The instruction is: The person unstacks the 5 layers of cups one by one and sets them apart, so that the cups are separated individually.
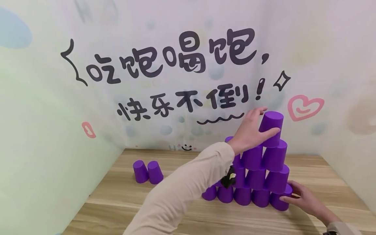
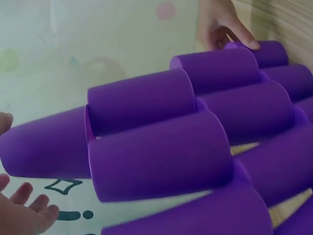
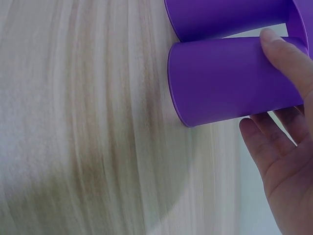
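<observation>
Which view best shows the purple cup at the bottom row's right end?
The right wrist view: the purple cup is largest there, the right hand covering part. The head view shows it smaller, partly hand-covered; the left wrist view, small near the top edge.

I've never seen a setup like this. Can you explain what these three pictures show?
There's no robot here, only a person's two bare hands. The wide picture comes from a camera on the head, looking forward and down; the other two come from cameras on the left and right wrists. On the wooden-looking table stands a stack of upside-down purple cups, partly hidden by a sleeve, with two more cups off to the left. The right hand holds the rightmost bottom cup. The left hand is spread around the topmost cup, but its fingers look loose.
</observation>
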`<action>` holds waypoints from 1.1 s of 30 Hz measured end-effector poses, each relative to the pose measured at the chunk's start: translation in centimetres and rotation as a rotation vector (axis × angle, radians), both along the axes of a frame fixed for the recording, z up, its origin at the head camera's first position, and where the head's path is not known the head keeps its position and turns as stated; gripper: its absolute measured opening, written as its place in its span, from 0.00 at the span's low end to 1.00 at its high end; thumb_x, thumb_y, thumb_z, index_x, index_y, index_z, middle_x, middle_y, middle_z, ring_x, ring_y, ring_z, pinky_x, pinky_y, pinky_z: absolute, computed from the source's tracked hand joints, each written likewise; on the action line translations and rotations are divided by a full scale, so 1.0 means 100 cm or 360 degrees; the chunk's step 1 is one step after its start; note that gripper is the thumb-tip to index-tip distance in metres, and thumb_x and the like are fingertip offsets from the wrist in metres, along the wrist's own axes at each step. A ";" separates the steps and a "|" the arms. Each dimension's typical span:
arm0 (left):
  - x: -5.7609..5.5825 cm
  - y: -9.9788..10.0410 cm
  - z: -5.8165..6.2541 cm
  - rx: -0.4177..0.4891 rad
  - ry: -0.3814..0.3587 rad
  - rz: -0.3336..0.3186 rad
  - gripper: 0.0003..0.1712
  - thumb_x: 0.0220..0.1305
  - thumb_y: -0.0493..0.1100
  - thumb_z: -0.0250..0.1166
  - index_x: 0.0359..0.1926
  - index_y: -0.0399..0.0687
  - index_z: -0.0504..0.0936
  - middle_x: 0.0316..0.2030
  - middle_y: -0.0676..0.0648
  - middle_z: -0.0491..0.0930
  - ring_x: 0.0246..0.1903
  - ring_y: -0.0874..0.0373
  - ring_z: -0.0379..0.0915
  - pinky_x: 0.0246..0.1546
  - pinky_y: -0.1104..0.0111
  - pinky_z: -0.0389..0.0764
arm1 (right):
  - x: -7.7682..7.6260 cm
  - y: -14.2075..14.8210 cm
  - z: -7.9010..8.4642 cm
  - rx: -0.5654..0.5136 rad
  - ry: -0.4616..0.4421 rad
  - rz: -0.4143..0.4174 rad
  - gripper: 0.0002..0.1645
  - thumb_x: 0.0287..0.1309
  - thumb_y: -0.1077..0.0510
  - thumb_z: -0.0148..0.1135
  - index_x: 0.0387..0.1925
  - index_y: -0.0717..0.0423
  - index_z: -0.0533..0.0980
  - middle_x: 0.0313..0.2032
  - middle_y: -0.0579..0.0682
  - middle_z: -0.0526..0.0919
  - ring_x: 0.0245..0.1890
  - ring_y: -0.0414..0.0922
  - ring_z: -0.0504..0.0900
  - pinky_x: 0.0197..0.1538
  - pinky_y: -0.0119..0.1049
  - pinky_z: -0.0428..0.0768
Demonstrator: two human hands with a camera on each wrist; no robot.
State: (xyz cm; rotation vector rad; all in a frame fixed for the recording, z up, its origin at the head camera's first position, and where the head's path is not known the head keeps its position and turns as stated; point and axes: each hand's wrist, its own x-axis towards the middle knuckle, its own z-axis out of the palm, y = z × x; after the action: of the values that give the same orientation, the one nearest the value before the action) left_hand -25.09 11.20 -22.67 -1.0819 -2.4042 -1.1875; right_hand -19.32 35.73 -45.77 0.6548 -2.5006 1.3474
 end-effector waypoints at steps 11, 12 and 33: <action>0.008 0.024 -0.007 -0.0080 -0.0059 0.0145 0.40 0.53 0.51 0.63 0.63 0.50 0.55 0.52 0.52 0.64 0.49 0.66 0.62 0.46 0.83 0.64 | 0.001 -0.001 -0.003 -0.0074 0.0022 0.0065 0.33 0.44 0.75 0.61 0.49 0.43 0.67 0.40 0.30 0.75 0.38 0.28 0.75 0.34 0.26 0.78; 0.007 0.024 -0.009 -0.0067 -0.0056 0.0139 0.40 0.53 0.50 0.63 0.63 0.50 0.54 0.52 0.52 0.64 0.50 0.66 0.62 0.46 0.83 0.64 | 0.001 -0.001 -0.003 -0.0072 0.0017 0.0067 0.32 0.44 0.74 0.61 0.49 0.44 0.67 0.40 0.30 0.75 0.38 0.28 0.75 0.33 0.26 0.78; -0.032 -0.039 0.009 0.0395 0.0174 0.0018 0.40 0.50 0.42 0.67 0.61 0.45 0.58 0.50 0.44 0.68 0.43 0.60 0.68 0.40 0.81 0.71 | 0.000 -0.002 0.000 0.0030 -0.0039 -0.0055 0.25 0.44 0.72 0.62 0.46 0.73 0.66 0.39 0.26 0.73 0.37 0.26 0.74 0.33 0.27 0.78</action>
State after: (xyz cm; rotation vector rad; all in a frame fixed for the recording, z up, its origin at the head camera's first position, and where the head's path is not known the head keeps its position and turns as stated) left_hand -28.33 7.30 -21.80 -1.0249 -2.1119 -1.3434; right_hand -19.29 35.55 -45.74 0.6000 -2.5348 1.3295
